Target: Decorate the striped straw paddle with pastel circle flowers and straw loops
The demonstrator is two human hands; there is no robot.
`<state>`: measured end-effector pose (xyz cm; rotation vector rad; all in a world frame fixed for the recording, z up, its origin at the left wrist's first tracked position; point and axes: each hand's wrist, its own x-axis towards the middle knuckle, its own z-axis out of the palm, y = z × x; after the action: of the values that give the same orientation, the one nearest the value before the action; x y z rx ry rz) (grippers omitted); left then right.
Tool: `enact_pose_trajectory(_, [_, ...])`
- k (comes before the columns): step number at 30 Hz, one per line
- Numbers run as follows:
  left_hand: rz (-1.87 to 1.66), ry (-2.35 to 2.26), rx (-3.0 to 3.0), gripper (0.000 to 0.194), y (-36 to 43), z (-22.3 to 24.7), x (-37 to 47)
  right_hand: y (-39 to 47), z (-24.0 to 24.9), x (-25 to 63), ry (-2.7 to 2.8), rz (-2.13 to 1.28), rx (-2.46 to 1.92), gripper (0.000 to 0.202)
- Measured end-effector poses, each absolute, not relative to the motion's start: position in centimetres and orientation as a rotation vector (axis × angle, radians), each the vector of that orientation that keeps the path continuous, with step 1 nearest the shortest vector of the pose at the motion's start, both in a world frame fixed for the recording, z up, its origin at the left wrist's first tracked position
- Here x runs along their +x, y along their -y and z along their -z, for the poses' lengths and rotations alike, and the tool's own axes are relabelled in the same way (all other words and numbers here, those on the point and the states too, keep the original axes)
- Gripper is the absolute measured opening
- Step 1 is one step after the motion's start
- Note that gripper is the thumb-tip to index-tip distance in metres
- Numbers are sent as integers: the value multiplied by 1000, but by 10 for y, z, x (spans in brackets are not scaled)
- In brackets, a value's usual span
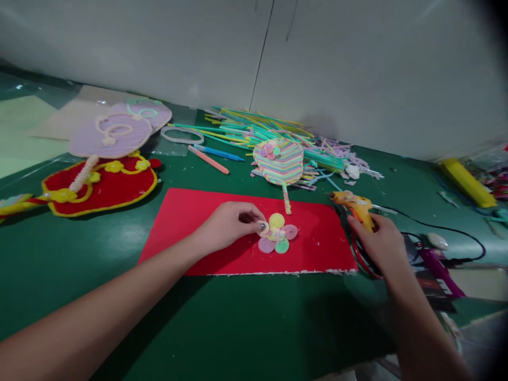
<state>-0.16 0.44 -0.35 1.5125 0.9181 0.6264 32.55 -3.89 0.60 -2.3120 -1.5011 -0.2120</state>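
A flower of coiled pipe-cleaner discs point(281, 245) in yellow, pink, green, purple and cream lies on a red sheet point(317, 227). My left hand point(234, 226) pinches the flower's cream petal at its left side, between thumb and fingertips. A small shiny dark dot shows at the thumb tip. Over at the sheet's right edge, my right hand point(381, 243) is closed around the handle of a yellow glue gun point(359, 206), whose nozzle points left. Part of the handle is hidden by the fingers.
Behind the sheet lie a striped pipe-cleaner fan point(280, 164), loose pipe cleaners point(246, 129), an orange marker point(208, 160) and a blue pen point(220, 153). Purple fans point(111, 132) and a red fan point(119, 185) are at left. A black cord point(448, 231) crosses the right side.
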Motion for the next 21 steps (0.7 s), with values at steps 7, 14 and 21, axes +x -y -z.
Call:
enact_pose_trajectory(7, [-621, -921, 1506, 19, -5, 3, -2, 42, -16, 309, 1701, 368, -2131, 54])
enact_pose_trajectory(14, [-616, -926, 1497, 22, -5, 4, -2, 50, -52, 225, 1914, -768, -1871, 32])
enact_pose_trajectory(21, [-620, -938, 1460, 20, -6, 2, -3, 40, -29, 196, 1704, -1250, -1640, 29])
